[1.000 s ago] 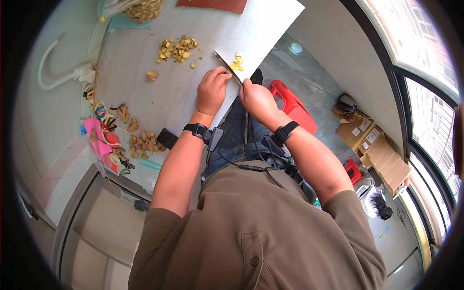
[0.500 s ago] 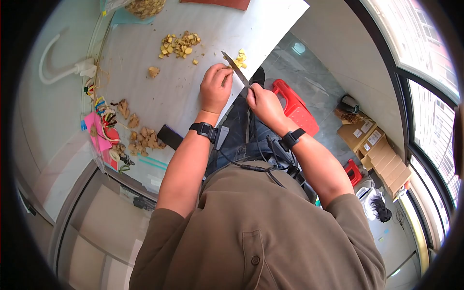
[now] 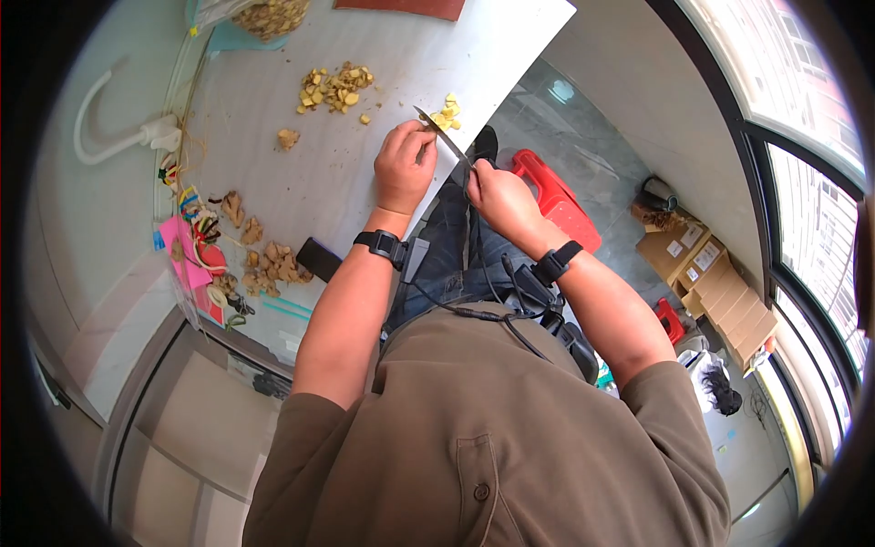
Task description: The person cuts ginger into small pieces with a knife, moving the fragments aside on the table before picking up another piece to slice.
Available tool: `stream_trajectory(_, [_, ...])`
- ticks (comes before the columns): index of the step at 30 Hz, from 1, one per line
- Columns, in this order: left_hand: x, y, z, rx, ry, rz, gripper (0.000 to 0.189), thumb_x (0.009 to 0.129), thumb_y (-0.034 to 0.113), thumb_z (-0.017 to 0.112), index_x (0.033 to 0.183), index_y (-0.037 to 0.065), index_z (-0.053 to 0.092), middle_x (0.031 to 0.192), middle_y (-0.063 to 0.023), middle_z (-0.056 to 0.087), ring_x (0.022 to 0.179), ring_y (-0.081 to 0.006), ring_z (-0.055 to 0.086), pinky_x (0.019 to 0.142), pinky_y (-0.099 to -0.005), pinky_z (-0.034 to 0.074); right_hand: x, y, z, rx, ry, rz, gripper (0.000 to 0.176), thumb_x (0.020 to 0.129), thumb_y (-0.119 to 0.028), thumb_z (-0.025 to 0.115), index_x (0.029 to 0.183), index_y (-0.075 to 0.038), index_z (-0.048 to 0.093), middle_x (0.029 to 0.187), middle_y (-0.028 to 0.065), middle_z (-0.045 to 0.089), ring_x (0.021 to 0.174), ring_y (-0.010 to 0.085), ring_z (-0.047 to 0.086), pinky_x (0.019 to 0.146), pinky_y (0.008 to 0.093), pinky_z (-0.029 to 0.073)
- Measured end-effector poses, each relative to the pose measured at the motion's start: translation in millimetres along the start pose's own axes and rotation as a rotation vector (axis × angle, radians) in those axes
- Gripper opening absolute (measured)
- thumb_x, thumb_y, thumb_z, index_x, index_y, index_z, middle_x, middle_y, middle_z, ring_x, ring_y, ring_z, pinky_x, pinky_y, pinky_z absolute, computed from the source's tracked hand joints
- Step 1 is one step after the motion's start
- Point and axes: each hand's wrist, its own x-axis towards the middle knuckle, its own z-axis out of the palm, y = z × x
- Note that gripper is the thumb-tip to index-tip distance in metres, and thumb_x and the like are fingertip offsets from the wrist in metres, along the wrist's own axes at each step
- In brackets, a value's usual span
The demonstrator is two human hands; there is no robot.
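Observation:
My right hand [image 3: 497, 193] is closed around the handle of a knife [image 3: 445, 139], whose blade slants up and left over the table's edge area. My left hand [image 3: 404, 164] is curled beside the blade, fingertips pinching a piece of ginger that is mostly hidden. Just past the blade lies a small group of yellow ginger slices [image 3: 449, 111]. Farther left sits a bigger pile of cut ginger [image 3: 335, 88], with one loose chunk [image 3: 288, 139] below it. Whole ginger roots [image 3: 275, 264] lie near a dark phone [image 3: 320, 260], left of my left forearm.
The white table [image 3: 246, 109] ends in a slanting edge by my legs. A bag of ginger pieces [image 3: 272, 16] and a reddish-brown flat object [image 3: 401, 7] are at its far side. A red stool [image 3: 558, 205] stands to the right, with cardboard boxes [image 3: 706, 273] beyond.
The knife blade has tipped slightly, its point now a little lower and farther left. Both hands remain in nearly the same place, and the view has shifted slightly.

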Motion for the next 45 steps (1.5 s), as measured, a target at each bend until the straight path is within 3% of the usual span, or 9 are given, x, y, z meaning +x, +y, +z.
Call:
stream_trajectory(13, [0.4,2.5,-3.2,-0.06,-0.032,-0.044,0.016,0.092,0.0,0.085,0.102,0.007,0.075,0.114,-0.0102,0.076,0.107,-0.0345,0.074,0.092,-0.0448,0.062,30.2,-9.8,13.7,-0.03,0.04,-0.01,0.029,0.113,-0.023,0.061,0.098,0.002,0.063,0.073,0.0268,0.071,0.07,0.0496,0.073,0.065,0.0611,0.059])
stream_trajectory(20, [-12.9,-5.9,-2.8,0.018,0.022,-0.068,0.017,0.094,0.001,0.083,0.108,0.006,0.075,0.117,-0.0113,0.077,0.106,-0.0339,0.074,0.093,-0.0439,0.062,26.0,-8.8,14.5,0.075,0.019,0.079,0.029,0.113,-0.025,0.062,0.101,0.001,0.063,0.079,0.0314,0.071,0.077,0.053,0.073,0.072,0.0643,0.057])
stream_trajectory(29, [-2.3,-7.9,0.9,-0.031,-0.051,-0.127,0.019,0.095,0.001,0.08,0.112,0.007,0.074,0.115,-0.0118,0.075,0.11,-0.0365,0.071,0.096,-0.0479,0.059,22.9,-2.0,14.5,0.183,0.044,0.097,0.029,0.111,-0.026,0.062,0.104,0.002,0.066,0.084,0.0326,0.072,0.082,0.0537,0.073,0.076,0.0642,0.056])
stream_trajectory(31, [-0.8,-8.5,4.1,0.002,-0.026,-0.08,0.022,0.095,-0.001,0.082,0.116,0.005,0.076,0.113,-0.0111,0.075,0.098,-0.0302,0.074,0.085,-0.04,0.062,15.4,-0.8,14.6,0.193,0.056,0.091,0.029,0.111,-0.026,0.062,0.102,0.002,0.066,0.083,0.0314,0.072,0.081,0.0529,0.073,0.076,0.0647,0.056])
stream_trajectory(40, [-6.0,2.3,-1.0,-0.124,0.001,-0.265,0.028,0.095,0.004,0.088,0.121,0.005,0.077,0.119,-0.0094,0.075,0.091,-0.0235,0.074,0.081,-0.0369,0.062,-10.1,11.3,6.9,0.197,0.074,0.099,0.028,0.11,-0.026,0.065,0.103,0.001,0.064,0.079,0.0309,0.071,0.077,0.0535,0.072,0.072,0.0647,0.056])
stream_trajectory(45, [-7.0,2.3,-2.0,-0.124,-0.007,-0.256,0.025,0.096,0.003,0.086,0.12,0.005,0.078,0.121,-0.0088,0.075,0.09,-0.0223,0.075,0.08,-0.0354,0.062,-8.3,9.8,6.4,0.147,0.065,0.09,0.028,0.111,-0.026,0.065,0.103,0.001,0.064,0.078,0.0303,0.071,0.077,0.053,0.072,0.072,0.0643,0.057])
